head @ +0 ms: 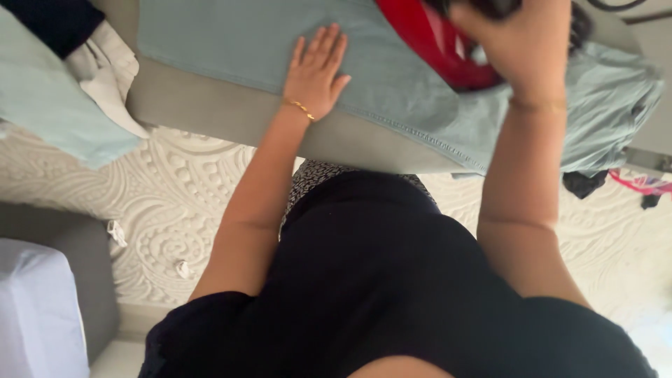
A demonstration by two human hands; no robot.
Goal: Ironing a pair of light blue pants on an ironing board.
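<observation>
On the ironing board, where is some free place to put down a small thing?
The bare grey strip of board between the garment's near edge and the board's edge, beside the left hand. It is crowded around the right hand and red iron.

Left hand [316, 70] flat on pale-green garment [392, 77], right hand [521, 42] on red iron [437, 42]

black short-sleeved top, patterned skirt — thin gold bracelet [302, 109] on each wrist.

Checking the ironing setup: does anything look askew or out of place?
The garment is bunched at its right end, hanging off the board. Small white scraps lie on the floor.
</observation>
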